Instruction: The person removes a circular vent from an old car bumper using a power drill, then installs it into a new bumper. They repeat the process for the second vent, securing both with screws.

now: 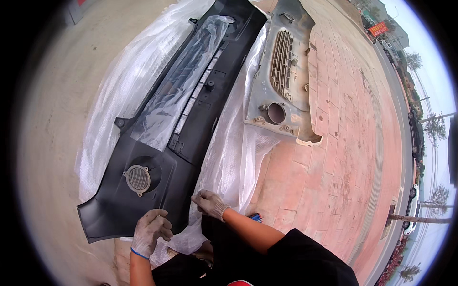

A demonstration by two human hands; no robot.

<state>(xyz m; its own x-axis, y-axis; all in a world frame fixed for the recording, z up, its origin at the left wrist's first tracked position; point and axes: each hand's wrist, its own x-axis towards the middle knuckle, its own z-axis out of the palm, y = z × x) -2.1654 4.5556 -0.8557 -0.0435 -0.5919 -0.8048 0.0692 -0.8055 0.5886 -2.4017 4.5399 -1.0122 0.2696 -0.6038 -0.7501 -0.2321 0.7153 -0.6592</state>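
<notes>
A long black car bumper (191,162) lies in front of me, its near end close to my hands. A round slatted grille cover (138,180) with small tabs sits at the round recess in that end. My left hand (151,231), in a pale work glove with a blue cuff, is at the bumper's near edge, its fingers bent and apart with nothing visible in them. Beside the bumper's right edge, my gloved right hand (210,204) is closed in a pinch; whatever its fingertips hold is too small to make out. Clear plastic film (174,90) covers the bumper's long middle opening.
White bubble wrap (229,167) spreads beneath the bumper and out on both sides. Right of it lies a worn grey bumper (265,90) with a slatted grille (282,62) and a round hole. Pink paving (343,157) extends toward a road with parked cars.
</notes>
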